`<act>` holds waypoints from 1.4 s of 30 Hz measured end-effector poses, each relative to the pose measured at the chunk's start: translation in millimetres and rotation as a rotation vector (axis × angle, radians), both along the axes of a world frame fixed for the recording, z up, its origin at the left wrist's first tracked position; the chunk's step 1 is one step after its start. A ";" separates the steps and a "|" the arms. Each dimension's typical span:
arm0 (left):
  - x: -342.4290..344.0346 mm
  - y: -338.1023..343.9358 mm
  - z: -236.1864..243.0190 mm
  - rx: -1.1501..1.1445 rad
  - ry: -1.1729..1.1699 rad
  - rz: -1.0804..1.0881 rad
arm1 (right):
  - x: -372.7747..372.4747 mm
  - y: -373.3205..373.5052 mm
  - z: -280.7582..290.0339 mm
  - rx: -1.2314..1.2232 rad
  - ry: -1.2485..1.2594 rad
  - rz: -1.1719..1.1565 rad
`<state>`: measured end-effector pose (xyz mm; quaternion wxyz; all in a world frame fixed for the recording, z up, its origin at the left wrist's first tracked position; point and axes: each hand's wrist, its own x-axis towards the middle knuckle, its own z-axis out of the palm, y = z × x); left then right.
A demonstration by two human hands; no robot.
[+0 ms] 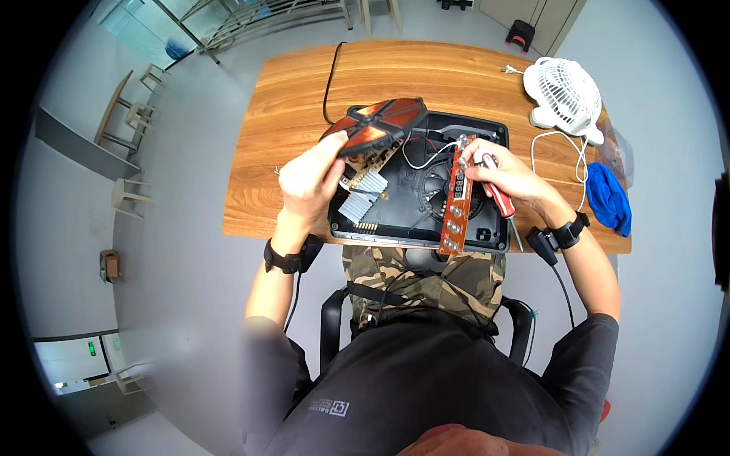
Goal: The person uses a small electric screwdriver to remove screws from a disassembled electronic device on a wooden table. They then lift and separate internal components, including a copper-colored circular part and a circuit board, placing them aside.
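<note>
In my left hand, closed on its near-left rim, a dark round coil plate with copper segments is tilted up over an opened black appliance housing. A silver heatsink on a circuit board and a black fan show inside. My right hand grips a red-and-white screwdriver, its shaft angled toward the table's front edge; its fingers also touch the upper end of an orange control board with a small display, which lies across the housing's right side, wired to it.
A white fan with cables lies at the back right of the wooden table; a blue cloth and a clear bag are at its right edge. A black cord crosses the back. My legs and chair are below the front edge.
</note>
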<state>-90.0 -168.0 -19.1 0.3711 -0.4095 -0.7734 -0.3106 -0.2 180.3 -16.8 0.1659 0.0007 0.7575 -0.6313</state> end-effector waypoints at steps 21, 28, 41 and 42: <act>34.6 6.3 -12.5 -0.371 0.307 -0.099 | -21.7 -38.0 27.4 -0.213 -0.285 -0.148; 35.4 2.3 -13.8 -0.309 0.034 -0.178 | -19.0 -37.3 23.6 -0.233 -0.227 -0.232; 23.1 -20.1 -34.2 -0.259 -0.698 0.243 | -16.7 -7.4 21.2 -0.350 -0.135 -0.240; 19.6 -18.2 -35.8 -0.266 -0.718 0.261 | -15.7 -9.1 22.0 -0.348 -0.139 -0.254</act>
